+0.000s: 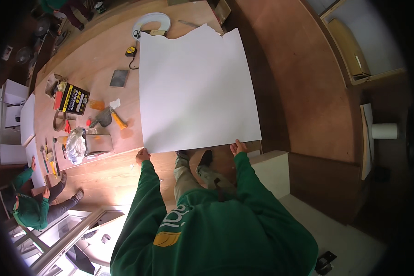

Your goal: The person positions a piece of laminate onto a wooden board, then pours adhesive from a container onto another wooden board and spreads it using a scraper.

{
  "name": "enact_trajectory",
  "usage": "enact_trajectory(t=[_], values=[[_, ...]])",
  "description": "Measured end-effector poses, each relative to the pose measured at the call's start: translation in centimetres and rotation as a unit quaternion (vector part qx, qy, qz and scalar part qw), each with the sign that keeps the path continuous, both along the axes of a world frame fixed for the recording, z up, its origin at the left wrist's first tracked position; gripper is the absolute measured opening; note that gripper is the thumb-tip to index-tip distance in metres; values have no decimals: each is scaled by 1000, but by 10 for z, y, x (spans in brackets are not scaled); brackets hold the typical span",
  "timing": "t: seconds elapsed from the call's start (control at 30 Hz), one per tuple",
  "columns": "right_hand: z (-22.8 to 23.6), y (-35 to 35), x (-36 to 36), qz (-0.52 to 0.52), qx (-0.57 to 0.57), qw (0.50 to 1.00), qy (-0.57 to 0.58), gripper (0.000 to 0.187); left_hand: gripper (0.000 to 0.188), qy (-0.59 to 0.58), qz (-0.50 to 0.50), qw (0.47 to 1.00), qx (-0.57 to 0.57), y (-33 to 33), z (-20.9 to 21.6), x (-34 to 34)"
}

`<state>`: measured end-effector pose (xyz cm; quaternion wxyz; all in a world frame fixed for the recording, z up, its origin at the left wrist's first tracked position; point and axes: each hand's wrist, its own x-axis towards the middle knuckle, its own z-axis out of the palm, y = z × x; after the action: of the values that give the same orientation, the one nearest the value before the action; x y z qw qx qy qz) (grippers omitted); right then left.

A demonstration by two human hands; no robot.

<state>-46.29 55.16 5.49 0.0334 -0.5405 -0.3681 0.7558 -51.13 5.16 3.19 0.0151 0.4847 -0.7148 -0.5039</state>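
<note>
A large white sheet [198,92] lies over the wooden worktable and reaches past its right edge. Its far edge is wavy and torn-looking, while the near edge is straight. At the near left corner, my left hand [143,157] has its fingers closed on the sheet. Further right along the same edge, my right hand [238,147] pinches the sheet a little in from the near right corner. Both arms stretch forward in green sleeves. Whatever lies under the sheet is hidden.
Left of the sheet are a tape measure [131,51], a grey square plate [119,78], a dark adhesive can [73,98], a yellow-handled knife [118,118] and a metal box [99,143]. A white ring-shaped roll [152,23] lies at the far end. A co-worker [32,202] sits at left.
</note>
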Motion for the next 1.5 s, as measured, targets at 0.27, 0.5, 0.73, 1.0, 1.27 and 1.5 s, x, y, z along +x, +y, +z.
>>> enact_trajectory(t=[0.27, 0.5, 0.73, 1.0, 1.27, 1.5], values=[[-12, 3, 4, -9, 22, 1000, 3, 17, 29, -6, -126, 982, -139, -6, -23, 7], [-1, 5, 4, 47, 44, 997, -41, 16, 26, -5, -70, 992, -105, 11, -6, 16], [-4, 9, -1, 55, 28, 997, -50, 20, 27, 5, -134, 971, -197, 14, 14, 12], [16, 32, 0, 117, 32, 987, -109, 24, 25, 63, -70, 989, -114, 20, 18, 5], [82, -28, 23, 474, 637, 604, 70, 58, 41, 186, 67, 876, 440, 56, 58, 3], [132, -76, -35, 592, 653, 430, 198, 71, 36, 214, 1, 882, 420, 76, 126, -13]])
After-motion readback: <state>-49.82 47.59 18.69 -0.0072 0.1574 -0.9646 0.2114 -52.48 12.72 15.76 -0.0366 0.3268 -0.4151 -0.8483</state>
